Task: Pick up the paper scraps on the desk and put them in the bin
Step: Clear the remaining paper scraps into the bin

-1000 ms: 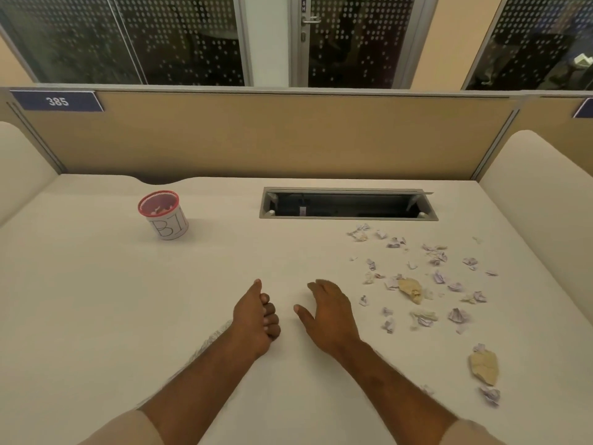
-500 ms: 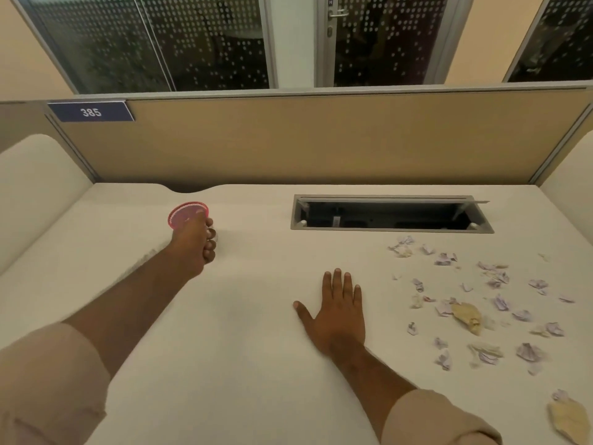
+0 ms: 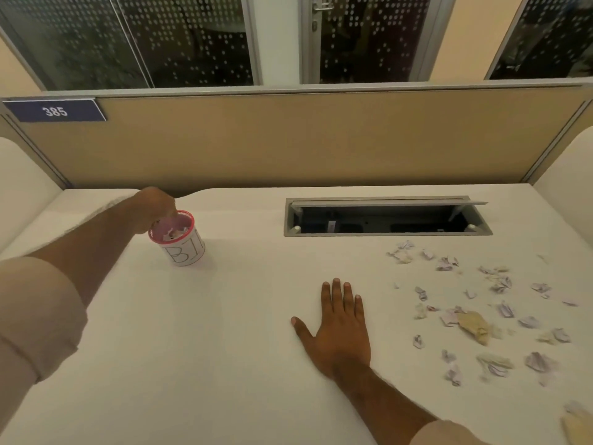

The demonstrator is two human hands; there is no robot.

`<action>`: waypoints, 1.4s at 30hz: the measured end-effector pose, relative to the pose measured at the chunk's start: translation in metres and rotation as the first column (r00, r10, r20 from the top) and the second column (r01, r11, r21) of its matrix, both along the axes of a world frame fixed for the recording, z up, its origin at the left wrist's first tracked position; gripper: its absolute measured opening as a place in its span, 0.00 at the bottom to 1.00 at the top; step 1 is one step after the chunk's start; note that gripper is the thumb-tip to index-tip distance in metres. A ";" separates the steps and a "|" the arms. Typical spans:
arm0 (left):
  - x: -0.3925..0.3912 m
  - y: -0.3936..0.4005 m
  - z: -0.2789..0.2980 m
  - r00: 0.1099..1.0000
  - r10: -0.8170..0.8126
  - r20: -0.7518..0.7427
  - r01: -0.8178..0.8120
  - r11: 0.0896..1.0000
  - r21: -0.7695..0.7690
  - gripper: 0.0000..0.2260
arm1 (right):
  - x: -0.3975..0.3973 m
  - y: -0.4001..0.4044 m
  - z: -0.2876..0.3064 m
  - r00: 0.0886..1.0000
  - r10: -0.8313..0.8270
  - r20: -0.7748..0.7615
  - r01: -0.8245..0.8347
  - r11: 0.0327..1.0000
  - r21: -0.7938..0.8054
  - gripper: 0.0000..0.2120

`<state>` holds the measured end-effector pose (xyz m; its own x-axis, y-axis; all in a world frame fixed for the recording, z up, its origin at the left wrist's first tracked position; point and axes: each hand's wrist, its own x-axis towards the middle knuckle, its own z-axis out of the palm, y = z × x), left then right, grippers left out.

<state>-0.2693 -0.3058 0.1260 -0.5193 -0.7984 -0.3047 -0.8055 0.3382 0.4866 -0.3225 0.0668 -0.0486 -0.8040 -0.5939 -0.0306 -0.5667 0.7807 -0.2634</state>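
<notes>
The bin point(image 3: 185, 254) is a small white cup with a red rim and hand-written letters, standing at the left back of the desk point(image 3: 199, 348); a few scraps lie inside it. My left hand point(image 3: 153, 207) hovers at the bin's far left rim, blurred, its fingers pointing down and hidden from me. My right hand point(image 3: 340, 327) lies flat on the desk, fingers straight, holding nothing. Several crumpled white and lilac paper scraps point(image 3: 500, 284) are scattered to its right, with a larger tan scrap point(image 3: 475, 326) among them.
An open cable-tray slot point(image 3: 385, 217) is sunk into the desk behind the scraps. A tan partition point(image 3: 288, 139) with a plate reading 385 point(image 3: 54, 110) closes the back. Padded side panels flank the desk. Another tan scrap point(image 3: 577, 425) lies at the bottom right.
My left hand travelled from the desk's middle to the bin and now hangs over its rim. My right hand flattened on the desk and stayed put. The view shifted left.
</notes>
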 end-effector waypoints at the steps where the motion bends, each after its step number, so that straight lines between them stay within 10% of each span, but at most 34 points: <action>1: -0.002 0.001 0.000 0.998 -0.043 0.041 0.044 0.999 -0.023 0.03 | 0.000 0.000 0.000 1.000 -0.001 0.001 0.001 1.000 -0.001 0.45; 20: 0.003 -0.002 -0.018 0.999 0.014 -0.044 -0.024 0.976 -0.217 0.20 | 0.000 0.000 0.000 1.000 -0.002 0.002 0.002 1.000 0.003 0.45; 29: 0.026 0.088 -0.055 0.888 -0.388 -0.247 0.166 0.772 -0.614 0.05 | -0.001 -0.003 -0.006 1.000 -0.015 0.003 0.015 1.000 -0.017 0.46; 42: 0.050 0.256 -0.128 0.829 -0.494 -0.263 0.366 0.834 -0.412 0.10 | -0.003 0.026 0.002 0.982 0.155 0.107 -0.153 0.988 -0.023 0.36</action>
